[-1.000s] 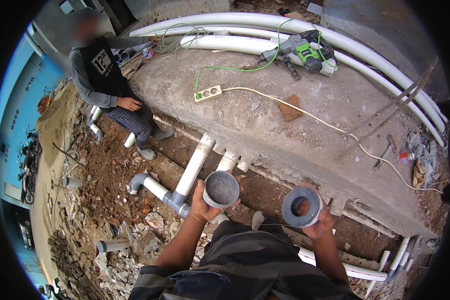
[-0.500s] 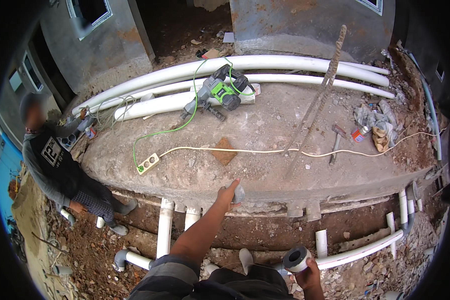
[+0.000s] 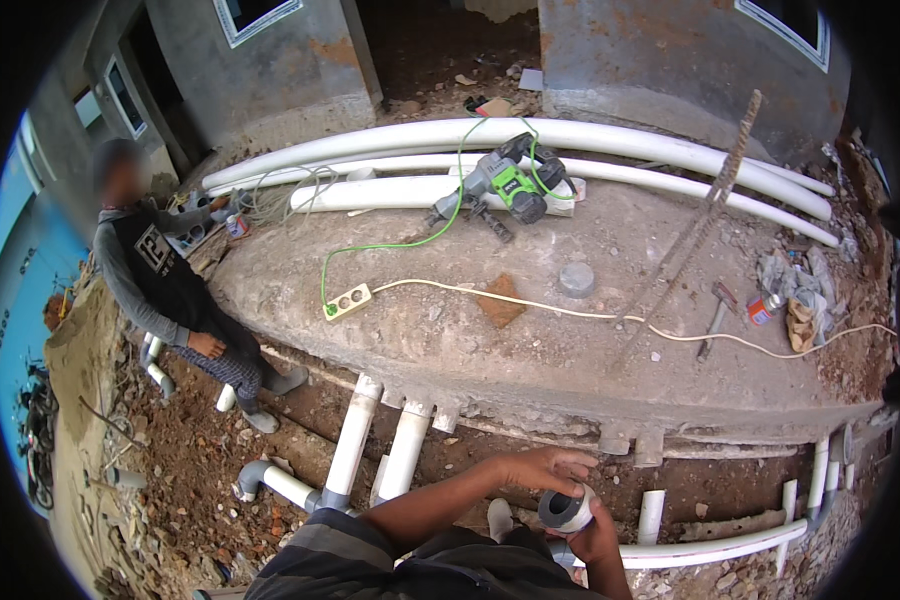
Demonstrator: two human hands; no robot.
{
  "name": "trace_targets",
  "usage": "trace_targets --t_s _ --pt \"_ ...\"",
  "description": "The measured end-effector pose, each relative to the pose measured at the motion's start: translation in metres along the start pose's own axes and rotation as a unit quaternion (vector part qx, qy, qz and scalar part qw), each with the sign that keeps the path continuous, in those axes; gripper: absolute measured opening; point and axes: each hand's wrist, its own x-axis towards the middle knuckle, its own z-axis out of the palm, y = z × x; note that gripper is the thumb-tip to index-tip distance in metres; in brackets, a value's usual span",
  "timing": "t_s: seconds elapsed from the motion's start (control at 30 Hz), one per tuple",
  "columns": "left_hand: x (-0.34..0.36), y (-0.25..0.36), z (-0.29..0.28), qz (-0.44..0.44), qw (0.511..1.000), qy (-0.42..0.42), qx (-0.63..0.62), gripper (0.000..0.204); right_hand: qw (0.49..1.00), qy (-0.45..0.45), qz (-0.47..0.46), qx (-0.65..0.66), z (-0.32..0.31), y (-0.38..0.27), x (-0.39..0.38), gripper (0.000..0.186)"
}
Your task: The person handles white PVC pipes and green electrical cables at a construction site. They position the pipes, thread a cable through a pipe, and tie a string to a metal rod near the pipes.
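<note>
The right hand (image 3: 598,537) pinched the ring (image 3: 576,517), a gray and white pipe bit, over the ditch (image 3: 540,450), just past the near edge of the slab (image 3: 430,345). Its fingers hid part of the ring. The right arm was cut off at the bottom. The left hand (image 3: 540,468) had bent fingers over the top of the ring, but I cannot tell if they pressed on it.

The gray cap (image 3: 576,281) lay on the slab, about midway between its far and near edges. Its underside was hidden. The drill (image 3: 515,190) sat by the far edge, covering part of the white pipes (image 3: 370,193). Near the right end were a hammer (image 3: 716,318) and a can (image 3: 763,308). The rod's (image 3: 735,155) low end was hard to make out.
</note>
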Motion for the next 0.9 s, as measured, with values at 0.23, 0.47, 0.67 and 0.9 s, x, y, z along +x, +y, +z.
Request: trace_targets --t_s 0.23,0.47,0.67,0.9 --pt "-0.127 -0.056 0.025 0.052 0.967 0.21 -0.131 0.068 0.937 -0.158 0.28 -0.135 0.041 0.036 0.07 0.073" --pt "-0.274 -0.071 0.068 -0.012 0.808 0.589 0.001 0.059 0.786 -0.318 0.313 -0.428 0.102 0.059 0.122 0.038" --pt "-0.406 -0.07 0.137 -0.215 0.637 0.713 0.198 0.058 0.772 -0.199 0.106 -0.595 0.124 0.011 0.16 0.014" --pt "-0.511 -0.107 0.219 -0.305 0.544 0.769 0.139 0.056 0.53 -0.23 -0.088 -0.811 0.085 -0.12 0.216 0.031"
